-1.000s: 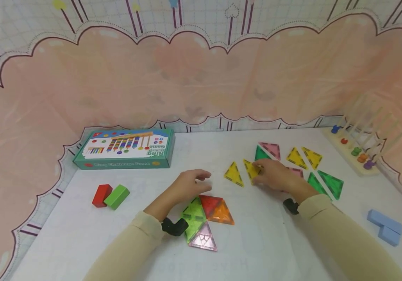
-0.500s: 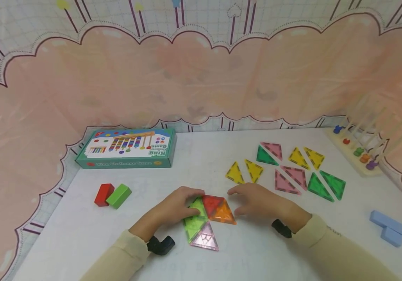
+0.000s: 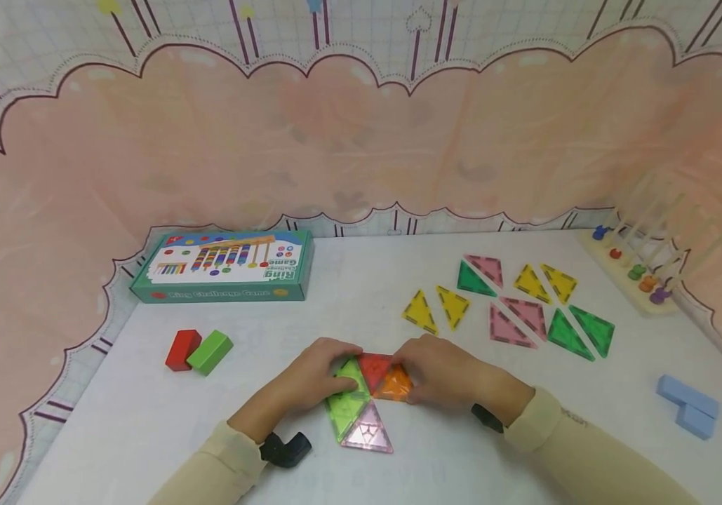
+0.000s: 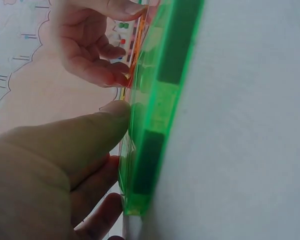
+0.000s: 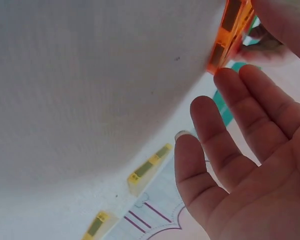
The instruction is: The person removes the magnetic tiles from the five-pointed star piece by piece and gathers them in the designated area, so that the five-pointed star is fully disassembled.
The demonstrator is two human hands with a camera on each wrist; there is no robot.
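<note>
Near the front middle of the table, translucent triangular magnetic tiles lie in a partial fan: lime green tiles (image 3: 344, 407), a red tile (image 3: 374, 367), an orange tile (image 3: 393, 386) and a pale pink tile (image 3: 368, 431). From the left, my left hand (image 3: 306, 375) holds the lime green part, its thumb on the tile and its fingers at the far edge. My right hand (image 3: 439, 372) pinches the orange tile from the right with thumb and forefinger. Its other fingers (image 5: 210, 125) extend loosely in the right wrist view. The fingertips partly cover the tiles' edges.
Two yellow triangle tiles (image 3: 420, 311) lie behind the right hand; pink (image 3: 512, 326), green (image 3: 580, 333) and more yellow ones lie farther right. A game box (image 3: 222, 270), red (image 3: 182, 350) and green blocks (image 3: 210, 353), blue blocks (image 3: 689, 405) and a peg board (image 3: 626, 270) surround them.
My right hand has left the second yellow tile, come back toward the front left, and reached the orange tile. My left hand has lowered onto the lime green tiles.
</note>
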